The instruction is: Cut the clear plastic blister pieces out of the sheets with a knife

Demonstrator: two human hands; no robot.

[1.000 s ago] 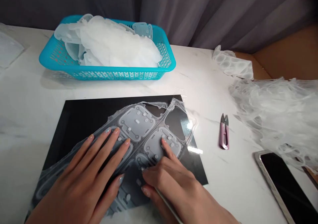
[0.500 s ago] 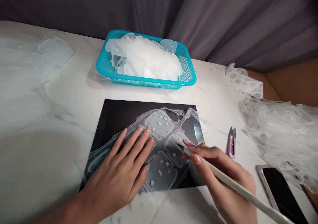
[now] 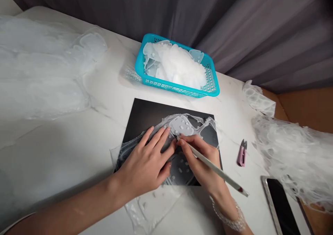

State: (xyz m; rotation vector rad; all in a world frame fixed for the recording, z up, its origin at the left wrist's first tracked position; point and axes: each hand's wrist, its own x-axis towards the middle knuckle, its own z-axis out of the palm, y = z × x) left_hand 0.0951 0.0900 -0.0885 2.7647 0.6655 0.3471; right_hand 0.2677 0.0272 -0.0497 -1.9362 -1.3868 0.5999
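A clear, soft-looking plastic sheet (image 3: 179,165) with moulded rounded panels and small raised pegs lies over a black mat (image 3: 145,111). My left hand (image 3: 149,162) is spread flat on the sheet, fingers apart, pressing it to the mat. In my right hand (image 3: 200,151), the fingers pinch a slim, pen-shaped craft knife (image 3: 215,169) with a whitish handle. Its dark pointed tip meets the sheet beside my left fingertips, just below an upper moulded panel (image 3: 180,124). At the upper right of the sheet, a cut-out leaves a bare frame (image 3: 209,122).
Behind the mat stands a turquoise basket (image 3: 179,85) piled with translucent pieces. Stacked clear sheets (image 3: 39,68) cover the left side. At right lie pink thread snips (image 3: 242,154), a phone (image 3: 282,205) and a heap of clear scrap (image 3: 301,155).
My right hand has carried the knife tip left and up, from a middle-right panel to beside my left fingers. The view has shifted, and more of both forearms shows.
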